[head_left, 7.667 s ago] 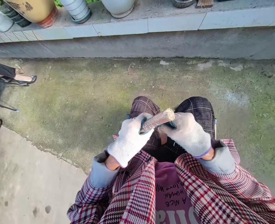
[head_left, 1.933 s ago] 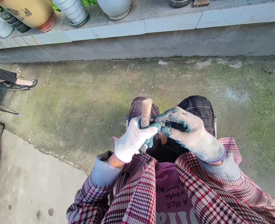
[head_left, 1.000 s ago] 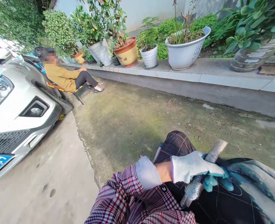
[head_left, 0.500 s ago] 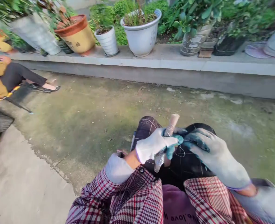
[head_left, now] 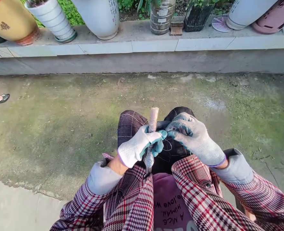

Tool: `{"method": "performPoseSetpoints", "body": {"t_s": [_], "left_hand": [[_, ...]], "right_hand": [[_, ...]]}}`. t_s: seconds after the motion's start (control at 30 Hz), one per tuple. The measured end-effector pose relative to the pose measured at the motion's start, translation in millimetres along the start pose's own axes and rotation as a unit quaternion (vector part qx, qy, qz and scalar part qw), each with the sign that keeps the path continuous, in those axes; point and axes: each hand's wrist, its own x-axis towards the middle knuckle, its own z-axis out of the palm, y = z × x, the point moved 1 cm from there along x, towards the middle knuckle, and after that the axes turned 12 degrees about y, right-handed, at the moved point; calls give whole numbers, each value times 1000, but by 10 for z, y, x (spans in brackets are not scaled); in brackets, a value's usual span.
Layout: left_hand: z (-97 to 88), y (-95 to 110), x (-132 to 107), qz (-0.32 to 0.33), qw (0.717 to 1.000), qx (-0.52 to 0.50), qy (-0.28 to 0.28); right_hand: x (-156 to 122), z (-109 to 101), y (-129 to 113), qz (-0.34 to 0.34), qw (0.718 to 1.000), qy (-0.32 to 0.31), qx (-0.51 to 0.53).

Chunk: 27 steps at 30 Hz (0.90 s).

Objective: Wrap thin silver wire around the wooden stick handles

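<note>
My left hand [head_left: 144,142], in a white work glove with teal-coated fingers, is wrapped round a wooden stick [head_left: 153,116]. The stick stands nearly upright over my lap, its bare pale end at the top. Silvery windings of thin wire [head_left: 148,159] cover its lower part. In a matching glove, my right hand [head_left: 190,133] is closed in a pinch at my left fingertips. A loose loop of the same thin strand [head_left: 167,149] hangs where the fingertips meet. The exact pinch point is hidden by the glove fingers.
Beyond my knees [head_left: 132,123] lies a stained concrete floor [head_left: 84,106]. A low ledge [head_left: 153,45] crosses behind it, bearing several flowerpots, among them a white pot [head_left: 98,16] and a black pot [head_left: 197,17]. Another person's shoe [head_left: 3,98] shows at the far left.
My view has turned to the right, so most of the seated person has left the picture. The stick is more upright now. Both hands keep their hold.
</note>
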Motion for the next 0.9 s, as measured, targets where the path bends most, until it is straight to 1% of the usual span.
{"method": "performPoseSetpoints", "body": {"t_s": [0.1,0.17,0.23,0.3,0.4,0.5,0.6,0.7,0.8,0.83,0.9], "left_hand": [[21,-17,-6,3,1000,-8,-14],[44,-18,-12,-2,1000,11,-13],[72,-5,-16,-15,998,55,3],[93,14,-15,-21,993,108,37],[109,18,1,-15,985,153,77],[111,-30,26,-12,987,136,87],[104,-72,23,-6,993,97,67],[88,-56,-25,8,998,60,32],[74,-14,-70,1,999,38,3],[74,-3,-73,-7,999,38,2],[81,6,-58,-26,998,47,20]], "right_hand": [[-33,-7,0,-39,999,14,-33],[-41,-13,-12,-52,998,14,-44],[-47,-16,-22,-58,997,3,-45],[-56,-12,-27,-52,998,-4,-42],[-68,-2,-43,-27,999,-4,-37],[-65,9,-81,36,999,-9,-11],[-57,19,-120,126,991,-16,44],[-55,23,-140,188,977,-2,102],[-56,16,-143,199,974,9,105],[-57,13,-142,192,976,9,97],[-57,10,-142,168,983,5,79]]}}
